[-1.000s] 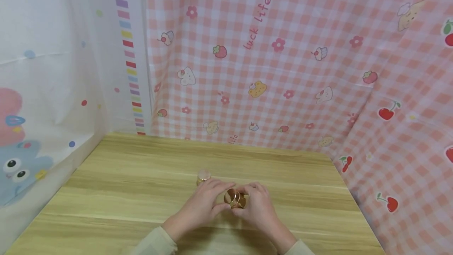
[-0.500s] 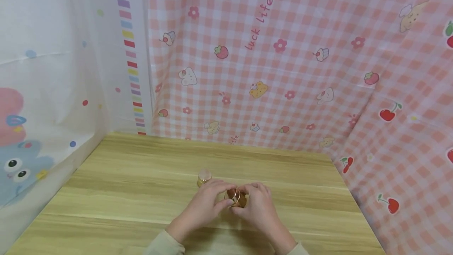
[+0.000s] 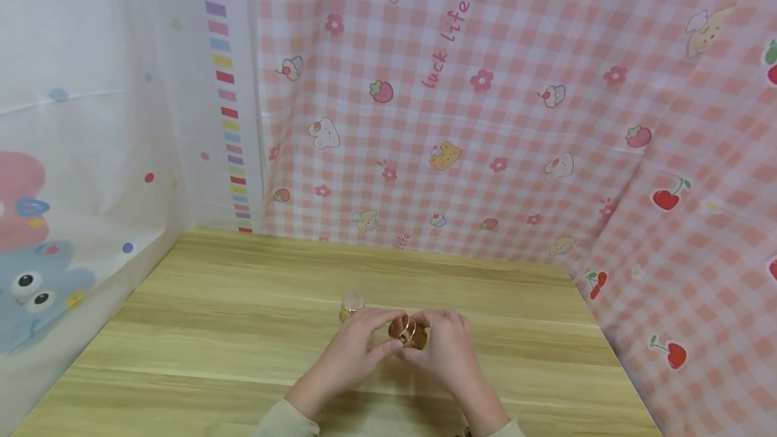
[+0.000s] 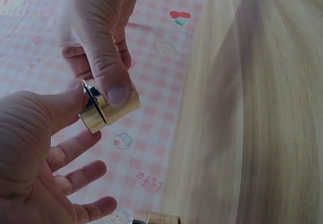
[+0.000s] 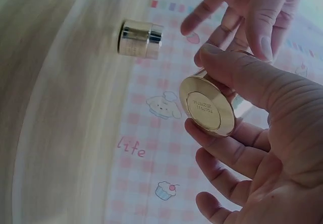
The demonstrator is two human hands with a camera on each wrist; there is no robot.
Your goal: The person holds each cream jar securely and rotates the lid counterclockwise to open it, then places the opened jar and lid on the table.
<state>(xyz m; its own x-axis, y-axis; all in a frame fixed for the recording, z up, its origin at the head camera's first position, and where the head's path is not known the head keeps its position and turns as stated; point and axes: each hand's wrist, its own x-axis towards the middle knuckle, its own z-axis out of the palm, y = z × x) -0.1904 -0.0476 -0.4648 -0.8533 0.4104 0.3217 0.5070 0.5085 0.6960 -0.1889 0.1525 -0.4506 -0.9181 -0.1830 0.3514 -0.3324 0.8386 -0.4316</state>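
A small gold cylindrical cosmetic container (image 3: 415, 334) is held between both hands above the table. My right hand (image 3: 448, 353) grips its base end, thumb on one side and index finger on the other. The thumb and index finger of my left hand (image 3: 352, 349) pinch the opposite end. In the left wrist view, a dark gap runs between the end section (image 4: 92, 119) and the main gold body (image 4: 121, 108). Small printed characters mark the flat base (image 5: 204, 108) in the right wrist view. A second gold cylinder (image 3: 352, 305) stands on the table just beyond my left hand.
The wood-grain table (image 3: 243, 309) extends around the hands. A pink checked cloth (image 3: 449, 113) hangs behind it and another cherry-patterned cloth (image 3: 698, 275) at the right. A white printed sheet (image 3: 103, 154) hangs on the left.
The container has turned and tilted slightly between the hands, and my left thumb has shifted along its rim. Both hands have drifted slightly right in the head view. The second cylinder stays standing.
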